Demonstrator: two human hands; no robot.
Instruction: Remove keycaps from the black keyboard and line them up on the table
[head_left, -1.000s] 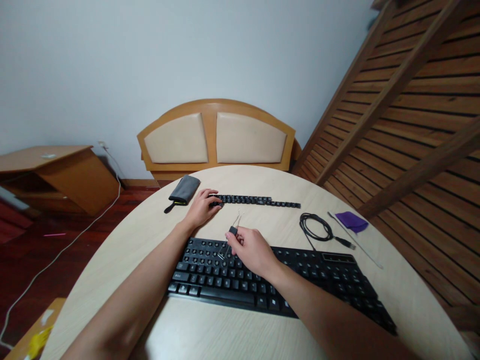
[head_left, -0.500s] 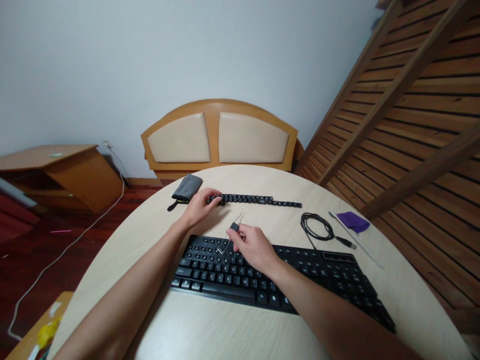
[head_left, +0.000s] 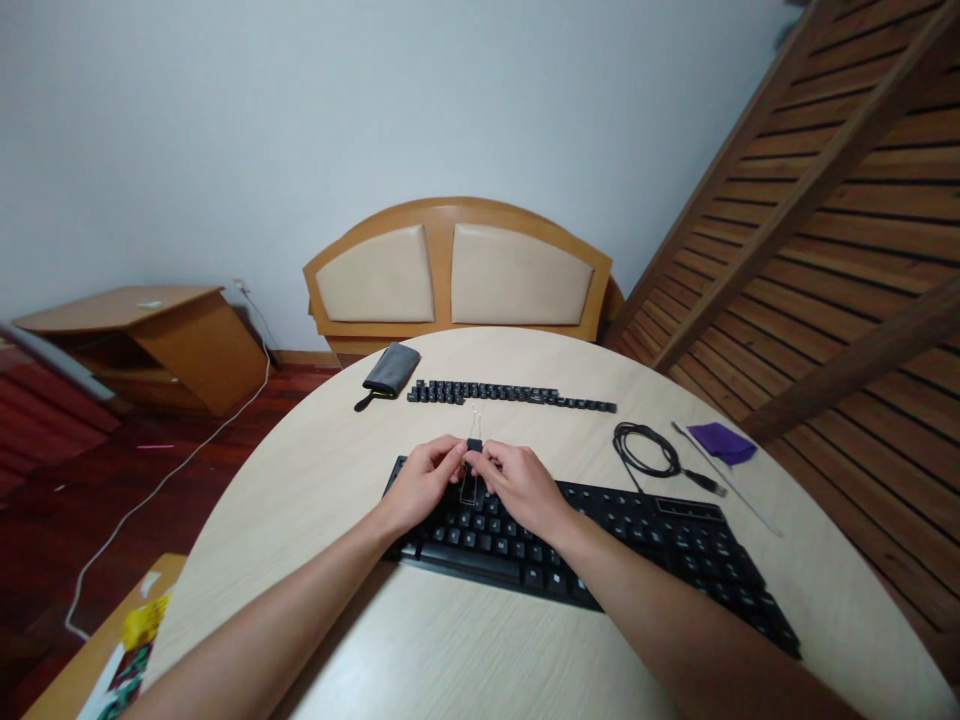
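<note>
Over the upper left part of a black keyboard [head_left: 480, 570], both hands meet at a keycap puller [head_left: 475, 446] with a black grip and wire loops at both ends. My left hand [head_left: 426, 482] is closed, its fingertips pinching the grip from the left. From the right, my right hand [head_left: 519, 482] also pinches the grip. Beyond the hands, loose black keycaps [head_left: 495, 392] lie in rows on the table. The keyboard's upper left section is largely hidden behind my hands.
A dark grey pouch [head_left: 393, 370] lies at the back left of the round table [head_left: 420, 650]. To the right are a coiled black USB cable [head_left: 646, 450], a purple cloth [head_left: 723, 443] and a thin rod [head_left: 731, 482]. A padded wooden headboard [head_left: 457, 260] stands behind.
My left hand has left the row of keycaps and come back to the keycap puller. Now both hands hold the puller, which has turned more upright. The view has shifted slightly left.
</note>
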